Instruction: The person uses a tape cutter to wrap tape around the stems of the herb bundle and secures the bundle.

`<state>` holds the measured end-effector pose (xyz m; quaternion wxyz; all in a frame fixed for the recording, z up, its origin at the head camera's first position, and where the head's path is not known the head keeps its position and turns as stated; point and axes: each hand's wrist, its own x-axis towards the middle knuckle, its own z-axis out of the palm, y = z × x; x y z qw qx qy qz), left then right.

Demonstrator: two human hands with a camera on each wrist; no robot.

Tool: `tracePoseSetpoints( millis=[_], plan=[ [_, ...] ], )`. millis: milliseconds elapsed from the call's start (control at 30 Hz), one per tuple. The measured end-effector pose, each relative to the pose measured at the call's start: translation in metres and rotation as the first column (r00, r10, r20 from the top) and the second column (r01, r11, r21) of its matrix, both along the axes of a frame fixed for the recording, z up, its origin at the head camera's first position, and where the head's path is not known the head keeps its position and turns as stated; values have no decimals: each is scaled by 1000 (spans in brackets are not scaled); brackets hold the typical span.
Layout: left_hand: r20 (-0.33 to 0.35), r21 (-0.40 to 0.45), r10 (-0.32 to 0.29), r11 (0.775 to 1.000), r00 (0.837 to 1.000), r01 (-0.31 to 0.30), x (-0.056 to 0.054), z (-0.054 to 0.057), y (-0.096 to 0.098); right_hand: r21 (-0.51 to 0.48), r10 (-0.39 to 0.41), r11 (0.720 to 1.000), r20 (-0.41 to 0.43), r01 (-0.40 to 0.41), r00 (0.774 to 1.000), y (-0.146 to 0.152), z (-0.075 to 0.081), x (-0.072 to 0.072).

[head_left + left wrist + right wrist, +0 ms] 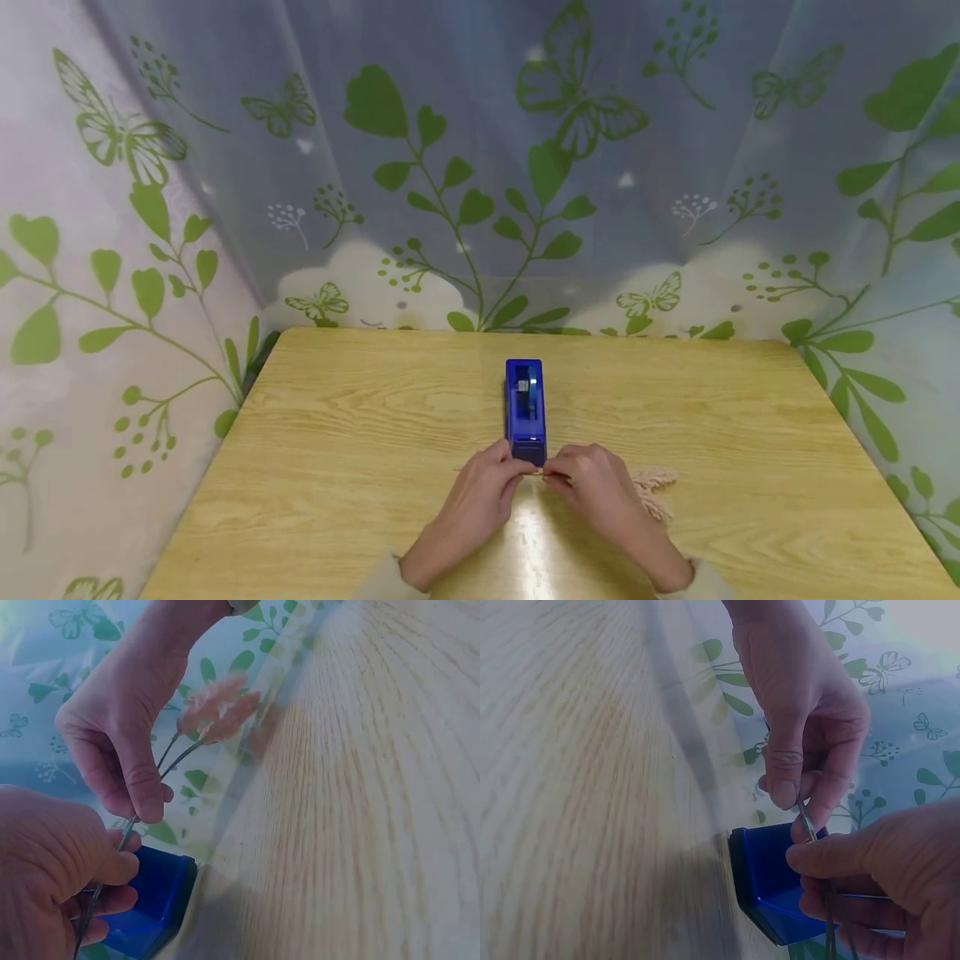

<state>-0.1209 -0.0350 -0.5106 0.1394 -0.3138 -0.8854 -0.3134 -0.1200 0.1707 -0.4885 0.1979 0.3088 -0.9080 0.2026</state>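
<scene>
Two thin stems (124, 835) with fluffy pink flower heads (217, 705) run side by side through both hands. My left hand (483, 487) pinches them between thumb and fingers on one side. Close beside it, my right hand (600, 492) pinches the same stems nearer the flower heads, which stick out past its right side in the head view. A short shiny stretch (807, 822) shows on the stems between the two hands. Just beyond the fingertips stands a blue tape dispenser (512, 417), its near end partly covered by the hands in the wrist views.
The wooden table (337, 417) carries the dispenser near its middle. Along its far edge hangs a curtain (465, 167) printed with green leaves and butterflies, and similar cloth flanks both sides.
</scene>
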Motion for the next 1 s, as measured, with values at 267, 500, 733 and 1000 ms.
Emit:
tracePoseSetpoints(
  millis=[267,500,733,1000],
  plan=[
    [232,48,-24,999,972,13,-3,1,-2,-21,-11,1000,118,13,993,3,-2,-1],
    [343,5,-2,1000,939,0,-10,1,-5,16,19,1000,278,-25,960,12,-1,-4],
    [379,-94,24,996,925,12,-15,-3,-10,72,34,995,374,-65,927,15,-7,-8],
    [365,-110,16,994,931,26,-17,-3,-17,60,37,996,405,-67,914,15,-12,-9]
  ],
)
